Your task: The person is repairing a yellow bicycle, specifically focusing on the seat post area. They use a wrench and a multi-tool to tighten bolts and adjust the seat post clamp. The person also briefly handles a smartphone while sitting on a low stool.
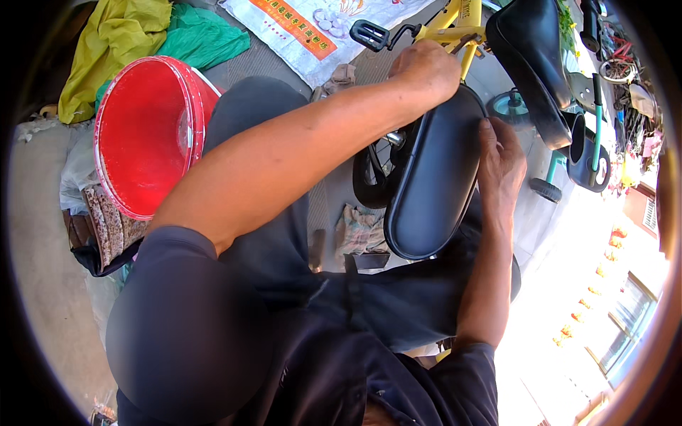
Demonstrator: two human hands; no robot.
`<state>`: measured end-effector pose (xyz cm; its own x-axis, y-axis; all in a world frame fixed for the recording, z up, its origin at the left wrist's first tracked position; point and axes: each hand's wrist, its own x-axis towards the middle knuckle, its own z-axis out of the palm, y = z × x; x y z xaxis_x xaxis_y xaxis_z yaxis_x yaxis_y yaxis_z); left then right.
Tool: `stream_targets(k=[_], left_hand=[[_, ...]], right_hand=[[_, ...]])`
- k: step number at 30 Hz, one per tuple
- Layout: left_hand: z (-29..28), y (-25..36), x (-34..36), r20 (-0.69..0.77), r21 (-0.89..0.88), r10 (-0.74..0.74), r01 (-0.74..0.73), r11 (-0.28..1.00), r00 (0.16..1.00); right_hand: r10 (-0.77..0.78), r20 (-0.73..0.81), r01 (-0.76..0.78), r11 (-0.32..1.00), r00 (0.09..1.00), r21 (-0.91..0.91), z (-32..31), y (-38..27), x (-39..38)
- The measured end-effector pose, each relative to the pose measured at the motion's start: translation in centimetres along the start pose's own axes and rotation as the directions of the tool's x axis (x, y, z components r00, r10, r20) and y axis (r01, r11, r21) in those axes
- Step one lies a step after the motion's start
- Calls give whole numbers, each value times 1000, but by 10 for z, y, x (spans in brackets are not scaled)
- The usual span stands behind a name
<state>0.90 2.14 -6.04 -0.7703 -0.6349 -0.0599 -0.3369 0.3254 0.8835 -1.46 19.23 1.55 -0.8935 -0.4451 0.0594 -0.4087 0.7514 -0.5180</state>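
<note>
A long black padded bicycle seat (440,177) with rounded ends lies between my knees, beside a yellow bicycle frame (449,21). My left hand (426,69) is closed at the seat's far end, close to the frame. From that fist sticks out a thin brown metal tool (465,42), whose kind I cannot make out. With thumb on top and fingers curled over its side, my right hand (501,160) grips the seat's right edge. A black pedal (369,35) on its crank shows left of the frame. Under the seat's left side is a partly hidden black wheel (367,186).
A red bucket (145,135) stands at my left, near yellow (114,50) and green sacks (209,35). A printed white sack (312,32) lies ahead. The black saddle (529,53) juts in at the right, above small wheels (545,189). A crumpled cloth (362,231) lies below.
</note>
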Motion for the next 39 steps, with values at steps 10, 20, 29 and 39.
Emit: stream_targets(k=[10, 20, 29, 39], left_hand=[[-36, 62, -8, 218, -206, -364, 407, 890, 906], [-34, 77, -27, 371, -297, -246, 365, 882, 896], [-13, 81, -38, 202, -454, -195, 268, 850, 960], [-20, 84, -41, 273, -341, -159, 250, 906, 949]], right_hand=[[54, 25, -58, 982, 998, 182, 4, -9, -1], [20, 45, -29, 978, 999, 205, 4, 11, 10], [28, -91, 2, 948, 995, 319, 5, 8, 6], [201, -26, -159, 842, 979, 516, 4, -30, 10]])
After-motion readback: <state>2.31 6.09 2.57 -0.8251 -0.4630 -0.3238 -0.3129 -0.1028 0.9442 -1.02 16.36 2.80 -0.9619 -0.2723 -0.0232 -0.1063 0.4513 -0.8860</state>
